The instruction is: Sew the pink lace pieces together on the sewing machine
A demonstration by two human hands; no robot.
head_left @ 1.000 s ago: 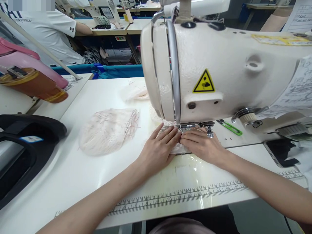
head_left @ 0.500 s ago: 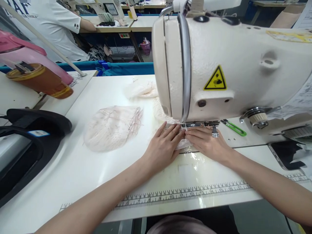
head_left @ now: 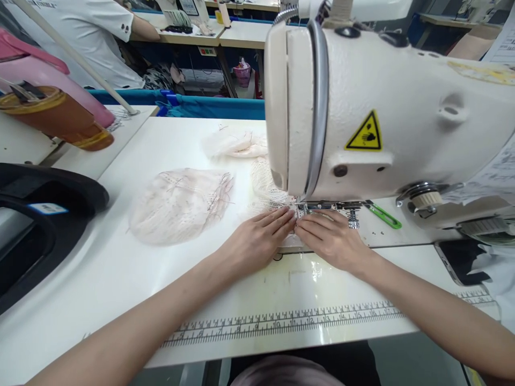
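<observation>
Pale lace fabric (head_left: 266,179) lies under the head of a white sewing machine (head_left: 386,107), bunched at the presser foot (head_left: 300,208). My left hand (head_left: 263,236) rests on it left of the foot, fingers stretched and drawn together, their tips gripping its edge. Just in front of the foot, my right hand (head_left: 332,236) has bent fingers pressed together on the same lace. Both hands' fingertips nearly meet, and they cover most of the piece there. The needle point is too small to make out.
A loose sheer lace piece (head_left: 181,206) lies left on the table, another sheer piece (head_left: 235,143) behind. A green cutter (head_left: 384,215) and phone (head_left: 462,260) lie right. At left are a black device (head_left: 52,214), brown cup (head_left: 60,118) and pink bottle (head_left: 60,80). A co-worker (head_left: 80,37) sits beyond.
The view has shifted slightly. My left hand's fingers have drawn closer together, and both hands have moved a little left and nearer to me relative to the foot.
</observation>
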